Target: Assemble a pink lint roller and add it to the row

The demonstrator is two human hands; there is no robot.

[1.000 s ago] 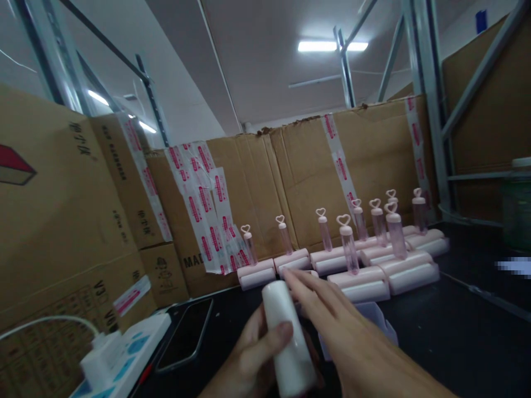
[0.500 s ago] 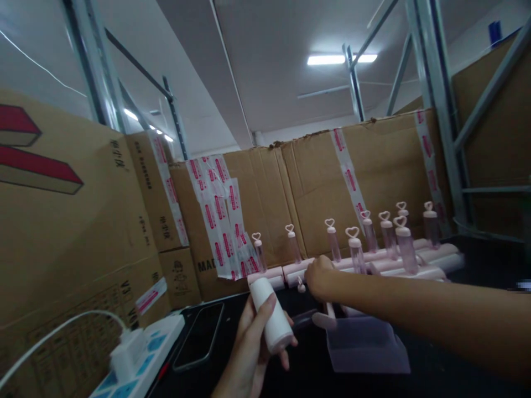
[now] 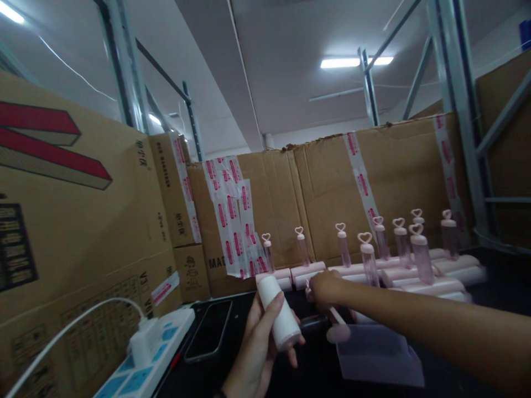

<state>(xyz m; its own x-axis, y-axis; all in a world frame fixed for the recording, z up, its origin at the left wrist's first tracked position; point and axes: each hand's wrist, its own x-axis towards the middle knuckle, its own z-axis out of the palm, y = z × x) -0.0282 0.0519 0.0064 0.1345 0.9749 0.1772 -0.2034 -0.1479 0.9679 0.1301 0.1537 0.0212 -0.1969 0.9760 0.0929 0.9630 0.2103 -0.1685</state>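
My left hand [image 3: 257, 348] is wrapped round a white roll [image 3: 279, 315], holding it tilted above the black table [image 3: 489, 293]. My right hand [image 3: 326, 288] reaches forward with its fingers curled at a small pink piece among the pink lint rollers [image 3: 418, 276] standing in rows; what it grips is hidden. A pink handle [image 3: 338, 326] and a translucent pink cover [image 3: 379, 356] lie just below my right forearm. Each standing roller has a clear pink handle topped by a heart.
Cardboard boxes [image 3: 83, 221] wall in the left and back. A white power strip [image 3: 153, 359] with a plugged charger sits at the lower left, next to a dark phone [image 3: 209, 331]. Metal rack posts [image 3: 460, 110] rise at the right.
My right hand went from beside the white roll out to the rollers at the back and curled shut. My left hand tilted the roll and the view swung up and left.
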